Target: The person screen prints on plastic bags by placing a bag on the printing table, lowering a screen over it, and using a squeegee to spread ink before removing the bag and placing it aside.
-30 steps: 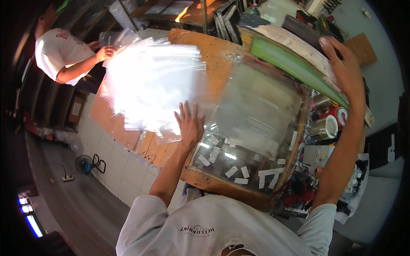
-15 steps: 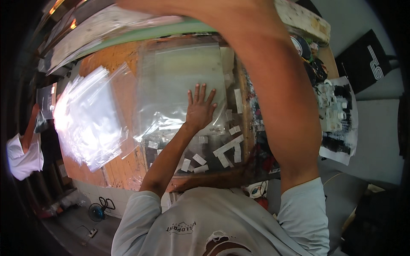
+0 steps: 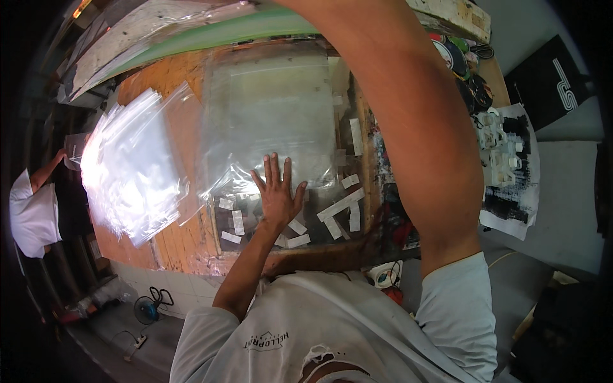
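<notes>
My left hand lies flat with its fingers spread, on the near edge of a clear plastic bag. Nothing is gripped in it. The bag rests smooth on a dark panel set in the orange wooden table, with several pale tape strips stuck around it. My right forearm reaches up across the view past its top edge, so the right hand is out of sight. To the left of the bag spreads a pile of clear plastic bags, shining in the light.
Along the far side runs a long pale frame with a green band. Tins, a pair of scissors and white plastic parts lie at the right. A co-worker in white is at far left. A small fan stands below.
My left hand has slid toward me and slightly left, from the bag's middle to its near edge. The right forearm has gone further up out of view. The co-worker's arm has moved.
</notes>
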A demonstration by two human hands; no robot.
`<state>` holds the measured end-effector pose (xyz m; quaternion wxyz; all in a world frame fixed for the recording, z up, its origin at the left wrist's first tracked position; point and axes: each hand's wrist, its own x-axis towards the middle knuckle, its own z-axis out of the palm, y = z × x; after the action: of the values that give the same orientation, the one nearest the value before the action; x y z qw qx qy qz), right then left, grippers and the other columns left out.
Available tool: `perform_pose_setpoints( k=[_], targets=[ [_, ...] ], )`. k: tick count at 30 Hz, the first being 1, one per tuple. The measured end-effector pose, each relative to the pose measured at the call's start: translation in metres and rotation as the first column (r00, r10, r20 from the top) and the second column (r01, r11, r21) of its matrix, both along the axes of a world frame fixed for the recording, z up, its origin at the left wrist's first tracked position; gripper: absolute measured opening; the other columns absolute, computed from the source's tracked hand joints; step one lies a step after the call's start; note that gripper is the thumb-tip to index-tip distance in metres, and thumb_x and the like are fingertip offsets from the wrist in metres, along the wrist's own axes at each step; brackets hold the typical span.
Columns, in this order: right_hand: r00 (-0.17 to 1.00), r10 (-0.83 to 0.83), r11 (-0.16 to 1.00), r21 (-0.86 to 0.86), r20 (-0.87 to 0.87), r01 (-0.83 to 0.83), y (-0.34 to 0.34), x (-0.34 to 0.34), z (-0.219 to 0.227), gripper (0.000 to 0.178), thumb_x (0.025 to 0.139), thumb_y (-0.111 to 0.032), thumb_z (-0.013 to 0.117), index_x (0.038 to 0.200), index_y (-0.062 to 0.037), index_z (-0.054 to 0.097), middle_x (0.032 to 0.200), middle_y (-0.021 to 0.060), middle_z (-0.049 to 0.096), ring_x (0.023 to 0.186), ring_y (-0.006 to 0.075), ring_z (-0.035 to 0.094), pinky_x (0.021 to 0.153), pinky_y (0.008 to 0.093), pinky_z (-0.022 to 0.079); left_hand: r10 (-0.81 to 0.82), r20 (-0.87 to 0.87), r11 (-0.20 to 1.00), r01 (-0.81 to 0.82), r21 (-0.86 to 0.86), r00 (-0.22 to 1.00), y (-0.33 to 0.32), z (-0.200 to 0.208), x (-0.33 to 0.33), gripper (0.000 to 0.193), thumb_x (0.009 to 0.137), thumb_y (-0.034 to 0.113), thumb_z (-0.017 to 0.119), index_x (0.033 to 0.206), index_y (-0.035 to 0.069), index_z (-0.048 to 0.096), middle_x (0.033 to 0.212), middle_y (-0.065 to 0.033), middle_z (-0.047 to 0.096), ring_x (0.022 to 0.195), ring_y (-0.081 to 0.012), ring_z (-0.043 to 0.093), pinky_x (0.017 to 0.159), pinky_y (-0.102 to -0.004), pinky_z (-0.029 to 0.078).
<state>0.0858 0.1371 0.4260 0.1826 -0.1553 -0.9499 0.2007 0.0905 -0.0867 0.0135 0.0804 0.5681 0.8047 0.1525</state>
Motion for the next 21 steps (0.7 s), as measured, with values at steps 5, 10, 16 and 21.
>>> perform_pose_setpoints(
  k=[5, 10, 16, 21],
  targets=[
    [1.0, -0.008, 0.999, -0.033, 0.02, 0.008, -0.006, 0.004, 0.001, 0.046, 0.107, -0.032, 0.048, 0.092, 0.004, 0.072, 0.07, 0.0097, 0.059, 0.061, 0.0193, 0.058, 0.053, 0.036, 0.05, -0.012, -0.015, 1.0, 0.012, 0.021, 1.0, -0.002, -0.001, 0.001, 0.075, 0.1, 0.045, 0.06, 0.157, 0.001, 0.039, 0.168, -0.0293, 0.018, 0.159, -0.0459, 0.008, 0.119, -0.0762, 0.001],
    [0.995, -0.059, 0.996, -0.058, 0.079, 0.064, -0.008, 0.003, 0.002, 0.046, 0.109, -0.028, 0.046, 0.087, 0.0048, 0.071, 0.064, 0.0076, 0.057, 0.055, 0.0164, 0.057, 0.047, 0.0354, 0.05, -0.019, -0.026, 0.999, 0.02, 0.048, 0.999, -0.004, -0.006, 0.0, 0.076, 0.1, 0.045, 0.061, 0.158, 0.002, 0.037, 0.168, -0.0297, 0.019, 0.159, -0.0454, 0.009, 0.119, -0.0762, 0.001],
    [0.991, -0.107, 0.992, -0.06, 0.079, 0.112, -0.018, -0.001, 0.003, 0.046, 0.108, -0.033, 0.048, 0.088, 0.0005, 0.07, 0.068, 0.0101, 0.063, 0.065, 0.0177, 0.062, 0.064, 0.0408, 0.056, -0.011, 0.003, 0.997, 0.011, 0.082, 1.0, -0.003, -0.003, -0.001, 0.078, 0.1, 0.044, 0.061, 0.161, 0.004, 0.033, 0.169, -0.0279, 0.019, 0.16, -0.0433, 0.009, 0.12, -0.0748, 0.001],
    [0.966, -0.251, 0.962, 0.12, 0.053, 0.244, -0.029, -0.009, -0.004, 0.051, 0.105, -0.042, 0.051, 0.102, 0.0028, 0.073, 0.086, 0.0241, 0.073, 0.084, 0.0356, 0.072, 0.092, 0.0533, 0.055, 0.101, 0.09, 0.978, -0.115, 0.174, 0.991, -0.025, 0.011, -0.022, 0.079, 0.102, 0.047, 0.057, 0.163, 0.006, 0.029, 0.167, -0.0259, 0.025, 0.158, -0.0414, 0.017, 0.121, -0.073, -0.001]
  ],
)
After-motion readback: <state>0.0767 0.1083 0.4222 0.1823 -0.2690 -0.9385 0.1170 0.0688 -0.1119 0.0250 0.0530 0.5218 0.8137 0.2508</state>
